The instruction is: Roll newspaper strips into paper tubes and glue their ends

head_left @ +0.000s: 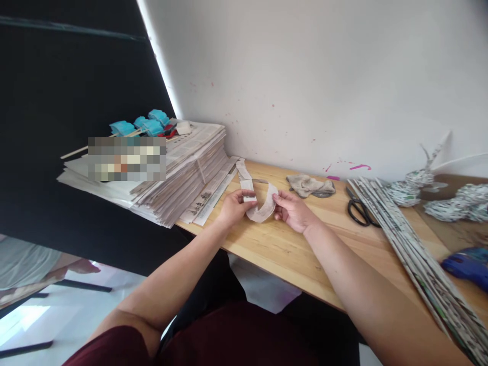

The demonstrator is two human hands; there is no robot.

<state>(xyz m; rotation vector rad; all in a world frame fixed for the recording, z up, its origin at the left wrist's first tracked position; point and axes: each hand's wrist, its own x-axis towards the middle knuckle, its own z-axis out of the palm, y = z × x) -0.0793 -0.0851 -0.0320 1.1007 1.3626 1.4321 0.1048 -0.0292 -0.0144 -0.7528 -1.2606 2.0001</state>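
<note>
A pale strip of paper (263, 212) curves into an open loop above the wooden table, with one end reaching back toward the wall. My left hand (238, 207) pinches the strip at the loop's left side, thumb and fingers closed on it. On the right side of the loop, my right hand (292, 209) grips the same strip between thumb and fingers. A crumpled grey-beige cloth (310, 186) lies just behind my right hand.
A tall newspaper stack (183, 173) stands left, with blue folded pieces (152, 126) on top. Black-handled scissors (358, 212), long rolled paper sticks (415, 249), woven paper pieces (409, 188) and a blue tool (467, 265) lie right. A person's hand (82, 266) shows lower left.
</note>
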